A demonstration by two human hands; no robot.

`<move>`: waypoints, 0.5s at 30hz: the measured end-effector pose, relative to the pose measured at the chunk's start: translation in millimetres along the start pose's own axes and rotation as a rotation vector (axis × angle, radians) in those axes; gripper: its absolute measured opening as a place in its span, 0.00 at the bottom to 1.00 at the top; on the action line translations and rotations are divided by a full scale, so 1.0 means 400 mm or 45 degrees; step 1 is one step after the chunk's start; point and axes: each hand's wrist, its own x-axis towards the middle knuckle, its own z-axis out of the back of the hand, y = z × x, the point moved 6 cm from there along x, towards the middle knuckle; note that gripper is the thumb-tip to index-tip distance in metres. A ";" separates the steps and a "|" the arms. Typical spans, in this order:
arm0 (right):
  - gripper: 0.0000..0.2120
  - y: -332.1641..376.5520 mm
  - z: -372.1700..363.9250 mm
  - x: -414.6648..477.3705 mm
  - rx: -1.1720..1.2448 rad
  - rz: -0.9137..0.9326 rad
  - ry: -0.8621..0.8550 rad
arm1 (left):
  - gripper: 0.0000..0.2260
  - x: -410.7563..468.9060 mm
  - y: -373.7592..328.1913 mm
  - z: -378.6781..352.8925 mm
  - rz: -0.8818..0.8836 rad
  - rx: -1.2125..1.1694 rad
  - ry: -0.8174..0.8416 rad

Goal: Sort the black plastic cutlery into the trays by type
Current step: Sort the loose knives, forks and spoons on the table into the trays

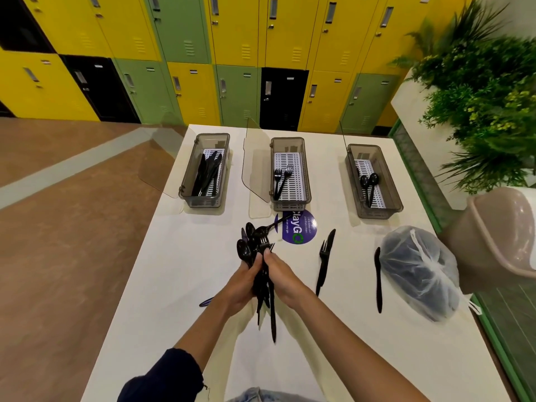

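Over the middle of the white table [174,271] my left hand [242,282] and my right hand [282,275] both grip a bundle of black cutlery [256,242], spoons and forks fanned out at the top. Three grey trays stand at the far edge. Several knives lie in the left tray [223,140], two forks in the middle tray [307,175] and two spoons in the right tray [396,195]. A loose fork and knife [324,258] lie together right of my hands. Another single piece [378,274] lies farther right.
A tied clear plastic bag [417,271] with dark contents sits at the table's right edge. A blue round sticker [298,227] marks the table in front of the middle tray. Clear dividers stand between trays. A beige chair [499,233] and plants are right; lockers behind.
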 end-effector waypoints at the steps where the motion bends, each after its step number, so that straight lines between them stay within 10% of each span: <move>1: 0.25 0.007 -0.005 -0.006 0.008 0.002 0.029 | 0.21 -0.001 -0.002 0.001 0.001 0.038 0.009; 10: 0.43 0.025 -0.068 0.019 0.247 -0.087 0.331 | 0.22 -0.006 -0.021 0.057 -0.089 0.055 0.033; 15: 0.21 0.119 0.034 0.095 -0.684 0.341 -0.175 | 0.08 -0.007 -0.041 0.118 -0.077 0.007 -0.118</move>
